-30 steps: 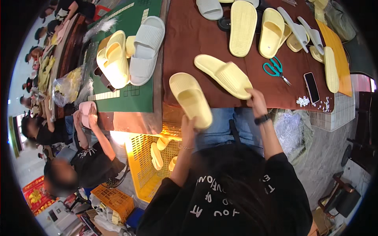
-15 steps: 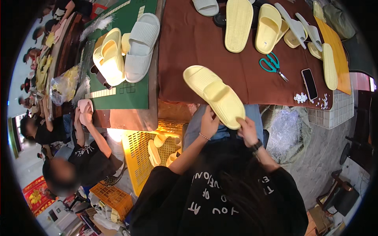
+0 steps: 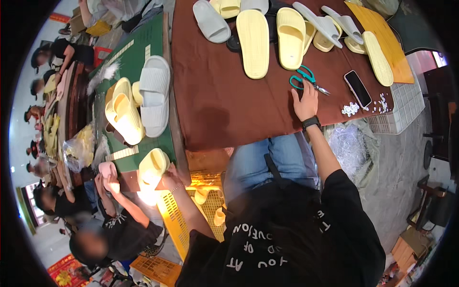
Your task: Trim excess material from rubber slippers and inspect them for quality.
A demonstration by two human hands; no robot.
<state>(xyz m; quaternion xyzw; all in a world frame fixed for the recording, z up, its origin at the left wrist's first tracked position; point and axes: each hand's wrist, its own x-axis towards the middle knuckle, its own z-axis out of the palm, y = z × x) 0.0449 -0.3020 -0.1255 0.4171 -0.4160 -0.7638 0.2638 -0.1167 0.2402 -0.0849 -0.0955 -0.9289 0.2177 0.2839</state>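
Observation:
My left hand is out to the left, gripping a pale yellow slide slipper above the near edge of the green mat. Its fingers are partly hidden behind the slipper. On the brown cloth, my right hand lies with its fingers apart and nothing held. Those fingertips are right by the teal-handled scissors, whose blades point right; contact is hard to tell. A grey slipper and yellow slippers are on the green mat.
More yellow slippers and grey slippers line the far side of the brown cloth. A phone lies beside small white pieces at right. Below the table stands a yellow crate. A co-worker at left holds a pink slipper.
The yellow slipper went from both hands in front of me to the left, now in my left hand alone. My right hand let go and moved forward to the scissors. The view has shifted.

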